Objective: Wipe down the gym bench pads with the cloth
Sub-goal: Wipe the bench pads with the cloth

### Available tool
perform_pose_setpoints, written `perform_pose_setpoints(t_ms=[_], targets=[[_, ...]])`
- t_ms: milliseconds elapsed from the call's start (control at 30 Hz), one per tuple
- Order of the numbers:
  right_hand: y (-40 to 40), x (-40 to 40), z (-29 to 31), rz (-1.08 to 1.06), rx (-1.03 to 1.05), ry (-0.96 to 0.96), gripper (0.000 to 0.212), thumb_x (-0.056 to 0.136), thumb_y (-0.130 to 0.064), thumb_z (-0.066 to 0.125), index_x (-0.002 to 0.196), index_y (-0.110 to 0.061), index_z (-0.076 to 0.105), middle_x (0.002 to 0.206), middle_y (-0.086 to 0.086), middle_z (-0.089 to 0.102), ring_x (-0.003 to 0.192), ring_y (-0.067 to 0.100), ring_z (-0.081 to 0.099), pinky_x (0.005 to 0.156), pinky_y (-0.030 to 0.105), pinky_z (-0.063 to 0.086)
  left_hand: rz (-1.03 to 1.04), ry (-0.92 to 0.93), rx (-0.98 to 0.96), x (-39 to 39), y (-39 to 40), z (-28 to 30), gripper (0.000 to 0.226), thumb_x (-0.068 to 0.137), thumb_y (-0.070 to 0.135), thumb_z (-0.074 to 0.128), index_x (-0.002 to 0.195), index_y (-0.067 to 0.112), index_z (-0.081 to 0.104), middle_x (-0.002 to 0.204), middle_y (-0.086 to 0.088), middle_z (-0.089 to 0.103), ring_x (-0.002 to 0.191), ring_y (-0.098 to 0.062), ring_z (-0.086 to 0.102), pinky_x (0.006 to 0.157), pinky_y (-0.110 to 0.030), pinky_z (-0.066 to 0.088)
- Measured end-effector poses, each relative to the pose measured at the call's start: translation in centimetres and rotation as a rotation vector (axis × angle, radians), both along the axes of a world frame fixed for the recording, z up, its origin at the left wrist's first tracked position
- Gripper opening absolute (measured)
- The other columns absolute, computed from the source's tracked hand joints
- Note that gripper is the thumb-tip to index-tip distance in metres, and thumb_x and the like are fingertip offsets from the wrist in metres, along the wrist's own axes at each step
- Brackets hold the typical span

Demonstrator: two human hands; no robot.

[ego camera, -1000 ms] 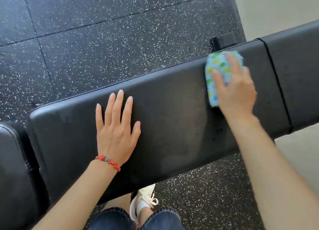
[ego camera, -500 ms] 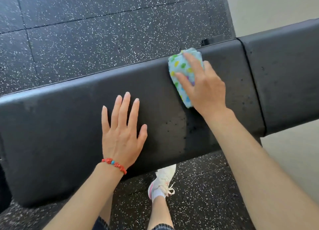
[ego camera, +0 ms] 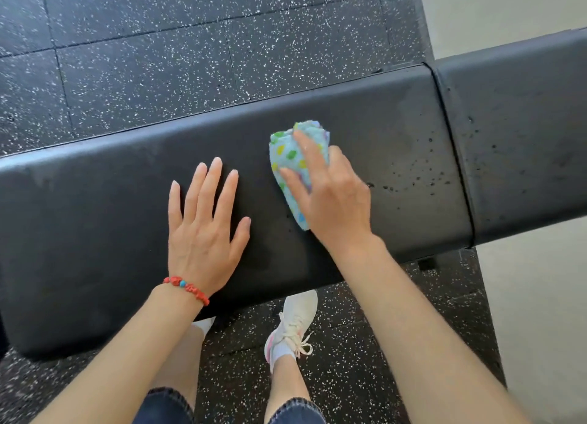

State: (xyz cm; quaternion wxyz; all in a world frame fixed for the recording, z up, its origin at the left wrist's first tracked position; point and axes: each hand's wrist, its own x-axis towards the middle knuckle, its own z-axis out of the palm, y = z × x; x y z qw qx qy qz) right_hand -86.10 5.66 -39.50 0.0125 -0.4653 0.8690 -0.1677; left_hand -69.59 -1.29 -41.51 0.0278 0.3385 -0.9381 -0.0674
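Note:
A long black bench pad runs across the view, with a second black pad joined at its right end. My right hand presses a folded light-blue cloth with coloured spots onto the long pad near its middle, fingers spread over the cloth. My left hand lies flat on the pad just left of the cloth, fingers straight, with a red bead bracelet on its wrist. Dark specks dot the pad to the right of the cloth.
Black speckled rubber floor tiles lie beyond and beneath the bench. A pale floor strip runs along the right. My white sneaker stands on the floor under the pad's near edge.
My right hand has slid the cloth leftward along the pad, from near the seam towards the middle, close to my left hand. My left hand stays flat on the pad.

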Motion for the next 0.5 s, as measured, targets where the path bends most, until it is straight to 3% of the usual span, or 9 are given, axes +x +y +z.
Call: perform_pose_setpoints(t_ms=[67,167,300,500], targets=[[1.8,-2.9,-0.2,-0.075,0.009,0.045,0.043,0.085,-0.043,0.047,0.118,-0.02,0.062,0.076,0.012,0.059,0.06,0.027,0.059,0.042,0.027,0.044,0.002,0.014,0.002,0.0,0.0,0.0,0.056,0.091,0.033,0.035,0.14,0.007,0.036,0.148,-0.018,0.033,0.138,-0.032,0.024,0.112,-0.052,0.012],[5.8,-7.0,0.6,-0.328,0.013,-0.059,0.045,0.089,-0.039,0.052,0.13,-0.019,0.051,0.099,0.02,0.059,0.081,0.039,0.059,0.059,0.038,0.047,0.008,0.024,-0.002,0.0,0.1,0.0,0.055,0.091,0.033,0.035,0.14,0.007,0.036,0.148,-0.018,0.033,0.138,-0.033,0.025,0.112,-0.052,0.013],[7.2,-7.2,1.0,-0.471,0.029,-0.136,0.047,0.092,-0.035,0.051,0.136,-0.02,0.043,0.111,0.02,0.054,0.093,0.038,0.053,0.071,0.04,0.042,0.006,0.033,-0.008,0.2,0.1,0.0,0.055,0.092,0.033,0.035,0.14,0.006,0.037,0.148,-0.018,0.033,0.137,-0.032,0.026,0.112,-0.053,0.014],[4.1,2.7,-0.4,-0.23,-0.039,-0.064,0.043,0.085,-0.039,0.048,0.119,-0.016,0.06,0.086,0.014,0.061,0.067,0.029,0.06,0.047,0.029,0.047,0.065,0.066,-0.034,0.7,0.9,0.2,0.051,0.093,0.03,0.036,0.137,0.005,0.04,0.146,-0.019,0.037,0.136,-0.033,0.029,0.111,-0.052,0.017]])
